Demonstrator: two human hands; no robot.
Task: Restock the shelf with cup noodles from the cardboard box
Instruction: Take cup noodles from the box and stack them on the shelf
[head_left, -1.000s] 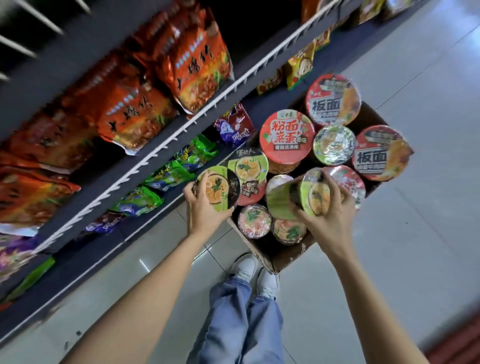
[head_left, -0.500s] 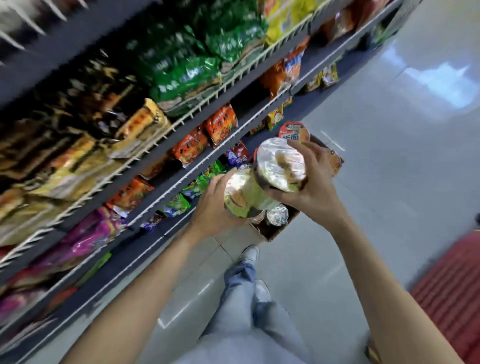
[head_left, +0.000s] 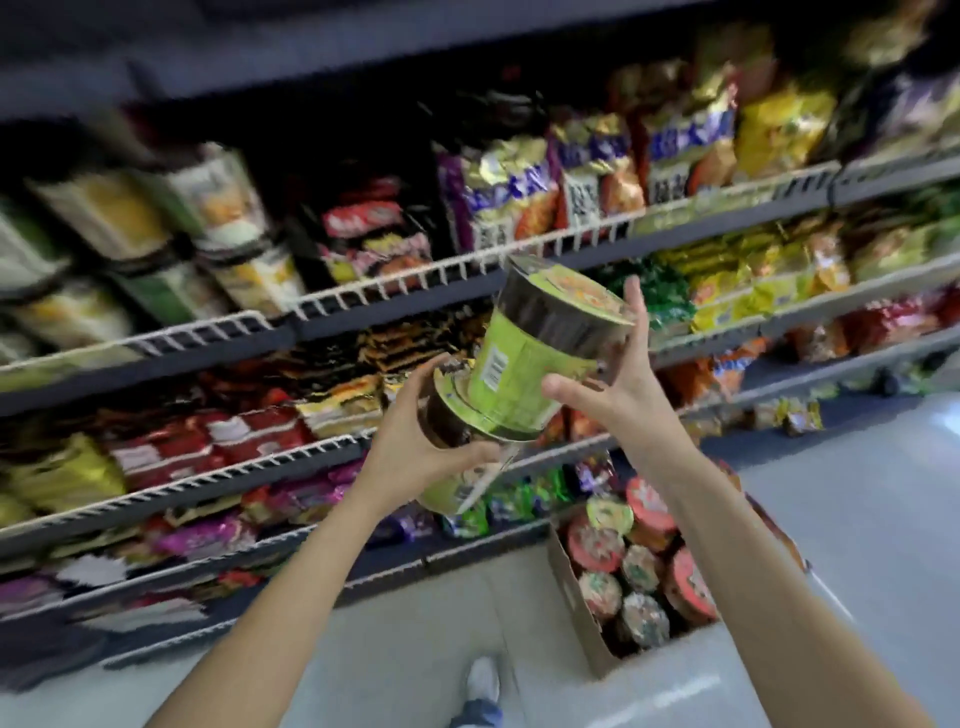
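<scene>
You held two green cups stacked in the middle of the frame, in front of the shelf (head_left: 519, 291) rows. Your left hand (head_left: 415, 457) gripped the lower cup (head_left: 457, 415), the fingers curled round its dark rim and side. Your right hand (head_left: 618, 384) held the upper cup (head_left: 540, 348), with the thumb pressed on its green side and the fingers (head_left: 635, 301) reaching up along the lid edge. The upper cup was tilted, its base touching the lid of the lower cup.

The box (head_left: 576, 608) stood on the floor (head_left: 857, 519) in the lower right of the frame, just beside the lowest shelf. Several cups with red and silver lids lay inside it. Your right forearm crossed over its right edge.

The shelf rows carried many bags in yellow, red, purple and green; the picture was blurred and I cannot read the labels. A shoe (head_left: 483, 680) showed at the bottom centre.
</scene>
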